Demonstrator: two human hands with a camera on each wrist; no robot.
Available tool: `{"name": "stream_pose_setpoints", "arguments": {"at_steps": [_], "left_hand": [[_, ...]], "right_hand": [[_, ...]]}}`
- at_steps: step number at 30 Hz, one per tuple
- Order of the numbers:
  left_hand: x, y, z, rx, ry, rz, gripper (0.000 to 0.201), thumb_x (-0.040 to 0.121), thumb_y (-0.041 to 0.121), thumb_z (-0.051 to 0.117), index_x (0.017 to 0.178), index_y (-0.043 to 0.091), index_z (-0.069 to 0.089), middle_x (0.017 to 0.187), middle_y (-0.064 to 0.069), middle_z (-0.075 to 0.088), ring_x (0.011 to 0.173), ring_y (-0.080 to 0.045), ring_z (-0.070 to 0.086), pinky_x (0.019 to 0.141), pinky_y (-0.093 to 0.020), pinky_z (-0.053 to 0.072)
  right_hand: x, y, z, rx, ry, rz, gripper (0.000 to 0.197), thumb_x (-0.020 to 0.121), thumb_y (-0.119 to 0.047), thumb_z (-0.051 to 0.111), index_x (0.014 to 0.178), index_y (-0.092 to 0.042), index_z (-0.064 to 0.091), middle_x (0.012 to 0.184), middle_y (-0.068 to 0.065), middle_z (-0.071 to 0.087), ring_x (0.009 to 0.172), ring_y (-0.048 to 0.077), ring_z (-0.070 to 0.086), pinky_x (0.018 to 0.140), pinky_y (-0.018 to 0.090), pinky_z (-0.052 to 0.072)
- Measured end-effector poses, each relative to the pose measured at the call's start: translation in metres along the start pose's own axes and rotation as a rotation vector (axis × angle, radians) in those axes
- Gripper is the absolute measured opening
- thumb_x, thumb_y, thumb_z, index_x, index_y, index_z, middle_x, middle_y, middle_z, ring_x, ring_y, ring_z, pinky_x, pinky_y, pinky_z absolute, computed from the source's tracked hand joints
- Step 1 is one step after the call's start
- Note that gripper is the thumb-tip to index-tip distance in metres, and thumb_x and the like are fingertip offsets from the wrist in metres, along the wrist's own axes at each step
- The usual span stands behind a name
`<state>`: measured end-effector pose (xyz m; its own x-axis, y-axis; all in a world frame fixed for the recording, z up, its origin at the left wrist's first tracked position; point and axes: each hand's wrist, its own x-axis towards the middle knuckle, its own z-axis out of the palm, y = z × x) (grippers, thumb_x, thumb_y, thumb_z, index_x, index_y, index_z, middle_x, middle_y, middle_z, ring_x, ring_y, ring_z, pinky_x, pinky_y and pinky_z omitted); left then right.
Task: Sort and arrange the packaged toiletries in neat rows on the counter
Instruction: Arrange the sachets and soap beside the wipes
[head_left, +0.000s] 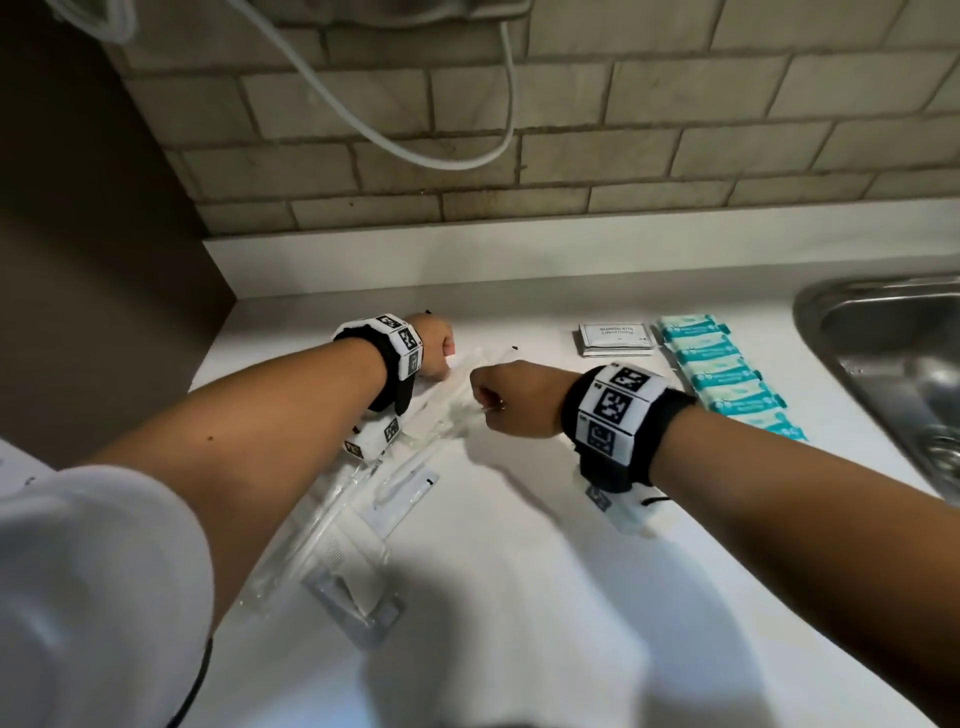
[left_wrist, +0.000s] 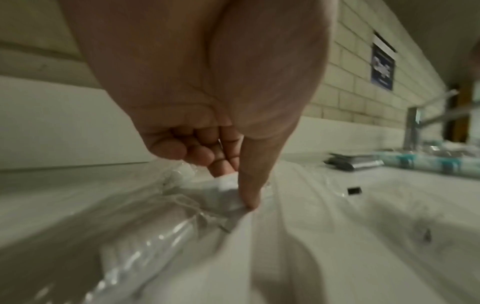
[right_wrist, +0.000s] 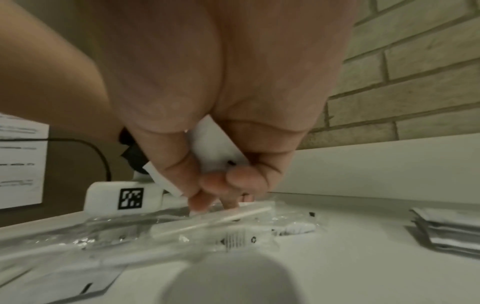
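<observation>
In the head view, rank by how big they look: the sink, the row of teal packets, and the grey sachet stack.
1. Sink, though cut off by the frame.
2. Row of teal packets.
3. Grey sachet stack.

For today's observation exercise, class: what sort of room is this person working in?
Probably a kitchenette or washroom: a steel sink is set into a white counter below a tiled wall, with a tap beyond.

Clear-wrapped toothbrush packs (head_left: 358, 499) heaped left; teal packets (head_left: 727, 374) rowed right.
</observation>
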<state>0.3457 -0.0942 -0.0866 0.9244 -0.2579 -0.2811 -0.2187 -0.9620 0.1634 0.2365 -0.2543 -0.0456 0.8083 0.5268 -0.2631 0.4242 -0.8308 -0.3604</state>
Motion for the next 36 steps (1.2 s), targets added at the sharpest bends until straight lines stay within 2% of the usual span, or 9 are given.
{"name": "stream_pose_setpoints", "arguments": {"at_steps": [6, 9, 13, 17, 21, 25, 29, 31, 36], "left_hand": [[-0.015, -0.020, -0.020, -0.415, 0.235, 0.015, 0.014, 0.085, 0.015, 0.069, 0.097, 0.011, 0.071, 0.091, -0.005, 0.068, 0.083, -0.016, 0.059, 0.076, -0.021, 0.041], [-0.033, -0.026, -0.032, -0.644, 0.260, 0.022, 0.014, 0.089, 0.016, 0.066, 0.100, 0.008, 0.071, 0.085, -0.001, 0.066, 0.074, -0.011, 0.058, 0.072, -0.024, 0.048], [-0.068, -0.027, -0.037, -0.880, 0.251, 0.000, 0.009, 0.093, 0.012, 0.061, 0.096, 0.013, 0.069, 0.078, 0.000, 0.061, 0.073, -0.011, 0.056, 0.062, -0.020, 0.055], [-0.104, -0.025, -0.036, -0.928, 0.251, 0.003, 0.017, 0.097, 0.016, 0.053, 0.093, 0.024, 0.068, 0.091, -0.002, 0.065, 0.071, -0.011, 0.060, 0.059, -0.019, 0.050], [-0.144, -0.013, -0.035, -1.147, 0.291, -0.028, 0.024, 0.102, 0.022, 0.043, 0.096, 0.022, 0.067, 0.100, -0.007, 0.070, 0.069, -0.013, 0.069, 0.058, -0.019, 0.053], [-0.169, -0.003, -0.036, -1.294, 0.230, -0.049, 0.035, 0.098, 0.042, 0.047, 0.115, 0.015, 0.063, 0.102, -0.006, 0.070, 0.077, -0.024, 0.069, 0.071, -0.033, 0.056], [-0.185, -0.006, -0.024, -1.107, 0.286, -0.029, 0.031, 0.099, 0.017, 0.050, 0.130, 0.019, 0.044, 0.096, -0.007, 0.061, 0.071, -0.021, 0.067, 0.063, -0.029, 0.054], [-0.193, -0.016, -0.019, -1.079, 0.367, -0.041, 0.030, 0.100, 0.013, 0.047, 0.128, 0.021, 0.044, 0.095, -0.005, 0.058, 0.066, -0.017, 0.066, 0.056, -0.024, 0.053], [-0.212, -0.048, -0.015, -1.150, 0.518, -0.136, 0.015, 0.100, 0.007, 0.044, 0.111, 0.016, 0.050, 0.101, -0.013, 0.057, 0.054, -0.010, 0.061, 0.047, -0.020, 0.049]], "right_hand": [[0.007, 0.006, -0.011, 0.326, 0.203, 0.067, 0.024, 0.076, -0.014, 0.077, 0.091, -0.016, 0.059, 0.070, -0.007, 0.050, 0.063, 0.012, 0.046, 0.058, 0.021, 0.039], [0.011, 0.008, -0.015, 0.390, 0.284, 0.050, 0.029, 0.077, -0.010, 0.076, 0.103, -0.014, 0.064, 0.088, -0.004, 0.053, 0.072, 0.011, 0.047, 0.055, 0.007, 0.035], [0.016, 0.001, -0.019, 0.538, 0.350, -0.006, 0.042, 0.071, 0.002, 0.078, 0.098, -0.016, 0.051, 0.095, 0.001, 0.054, 0.079, 0.014, 0.050, 0.063, 0.012, 0.039], [0.020, -0.008, -0.019, 0.677, 0.364, -0.029, 0.043, 0.070, 0.008, 0.078, 0.082, -0.021, 0.048, 0.086, 0.009, 0.059, 0.067, 0.021, 0.052, 0.063, 0.029, 0.045], [0.017, -0.020, -0.018, 0.657, 0.400, -0.034, 0.037, 0.072, -0.002, 0.081, 0.077, -0.020, 0.048, 0.070, 0.000, 0.058, 0.055, 0.017, 0.053, 0.041, 0.014, 0.038], [0.015, -0.035, -0.017, 0.699, 0.442, -0.038, 0.047, 0.066, -0.009, 0.087, 0.077, -0.020, 0.043, 0.074, 0.001, 0.052, 0.060, 0.024, 0.055, 0.043, 0.020, 0.043], [0.010, -0.052, -0.007, 0.572, 0.443, -0.008, 0.056, 0.061, -0.025, 0.091, 0.087, -0.014, 0.043, 0.073, -0.004, 0.047, 0.059, 0.017, 0.045, 0.056, 0.034, 0.046], [0.005, -0.058, 0.003, 0.408, 0.400, -0.023, 0.055, 0.061, -0.033, 0.090, 0.086, -0.014, 0.045, 0.072, -0.003, 0.050, 0.062, 0.016, 0.045, 0.060, 0.032, 0.040], [0.000, -0.070, 0.050, -0.137, -0.051, -0.298, 0.015, 0.082, -0.022, 0.065, 0.095, -0.016, 0.061, 0.101, 0.003, 0.066, 0.093, 0.023, 0.061, 0.078, 0.029, 0.048]]}}
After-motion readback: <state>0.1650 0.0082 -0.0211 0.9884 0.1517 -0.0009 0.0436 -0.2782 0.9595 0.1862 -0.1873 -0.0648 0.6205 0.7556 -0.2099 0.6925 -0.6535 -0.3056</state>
